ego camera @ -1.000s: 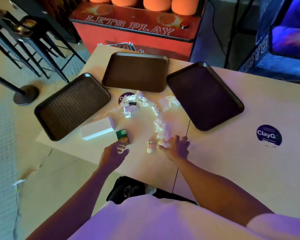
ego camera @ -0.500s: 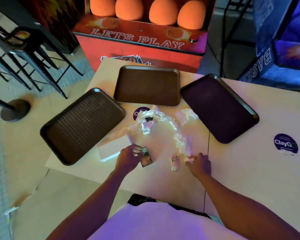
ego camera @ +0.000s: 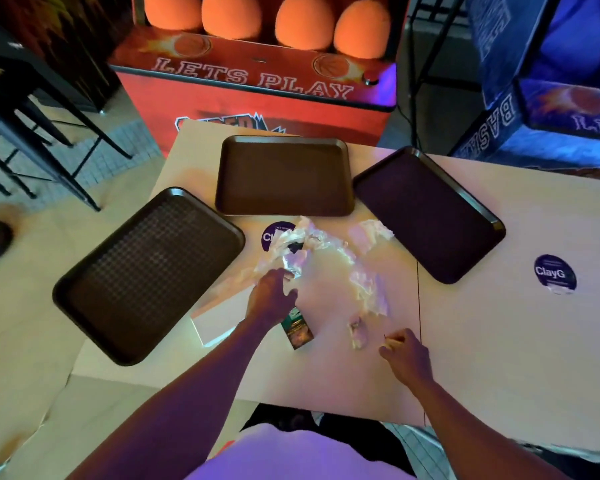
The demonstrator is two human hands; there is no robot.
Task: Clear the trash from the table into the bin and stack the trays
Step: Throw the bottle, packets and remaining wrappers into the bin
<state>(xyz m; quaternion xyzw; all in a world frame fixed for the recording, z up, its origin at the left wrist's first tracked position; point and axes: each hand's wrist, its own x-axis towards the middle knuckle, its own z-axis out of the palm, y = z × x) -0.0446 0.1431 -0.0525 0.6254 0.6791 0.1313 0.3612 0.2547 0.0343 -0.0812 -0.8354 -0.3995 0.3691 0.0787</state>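
1. While the left hand (ego camera: 272, 296) sits over the middle of the desk (ego camera: 499, 341), its fingers (ego camera: 284, 276) are loosely spread. The tips touch the near edge of the big crumpled wrapper (ego camera: 305, 245), and they're not closed round it as far as I can see.
2. The right hand (ego camera: 404, 353) is low, near the desk's front edge, with its fingers curled in. It might be pinching some tiny scrap, but honestly I can't tell, it's too small.
3. There are three dark trays, all flat and unstacked, fanned out. The left tray (ego camera: 146, 271) hangs over the desk's left edge, the middle tray (ego camera: 284, 174) is at the far edge, and the right tray (ego camera: 426, 213) is angled.
4. The trash is all on the desk in front of the trays. Besides the big wrapper, there's a small torn piece (ego camera: 371, 232) beside the right tray. A crinkly clear strip (ego camera: 369, 291) runs toward the right hand, and a little scrunched bit (ego camera: 357, 334) lies just left of that hand.
5. The green packet (ego camera: 297, 329) lies flat, partly under the left wrist. The white box (ego camera: 215, 322) is just left of it, right by the left tray.
6. There's a round "ClayG" sticker (ego camera: 555, 273) on the right of the desk, and an orange "LETS PLAY" arcade machine (ego camera: 253, 84) right behind it.
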